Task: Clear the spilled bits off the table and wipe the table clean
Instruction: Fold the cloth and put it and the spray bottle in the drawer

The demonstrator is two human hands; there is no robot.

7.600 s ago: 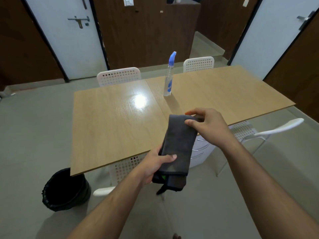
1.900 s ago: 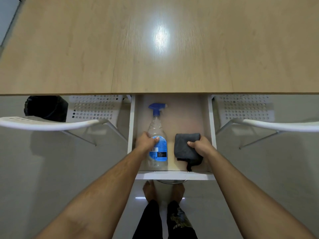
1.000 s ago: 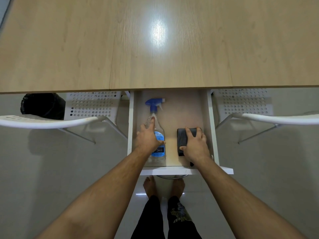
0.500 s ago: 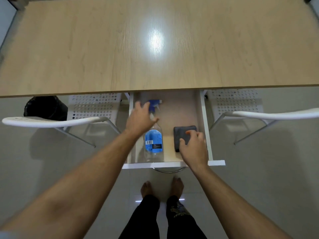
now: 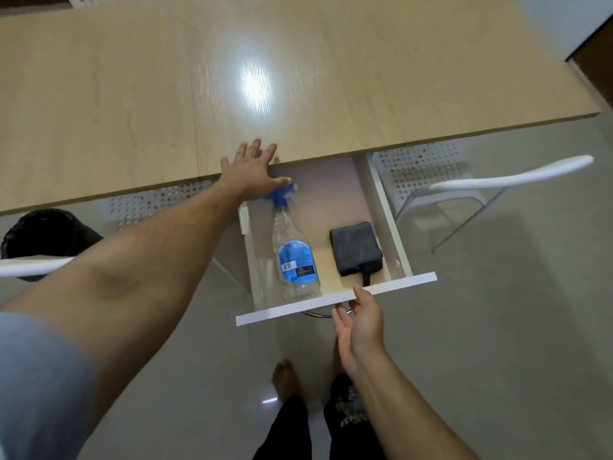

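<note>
Table: I see the wooden table [image 5: 139, 94] bare across its top, with a bright glare spot near the middle
Drawer: the white drawer [image 5: 335, 298] under the table's near edge stands pulled out
Spray bottle: the clear spray bottle [image 5: 295, 257] lies on its side in the drawer's left half, blue nozzle pointing under the table
Cloth: the folded grey cloth [image 5: 358, 249] lies in the right half, just beside the bottle but apart from it
Left hand: my left hand [image 5: 252, 175] is over the table's near edge, fingers straight and spread — holding nothing
Right hand: my right hand [image 5: 360, 323] sits at the drawer's front panel, fingers relaxed, fingertips touching the panel's edge — gripping nothing
Surroundings: white perforated chairs [image 5: 464, 180] flank the drawer; a black bin [image 5: 43, 232] stands at the left
</note>
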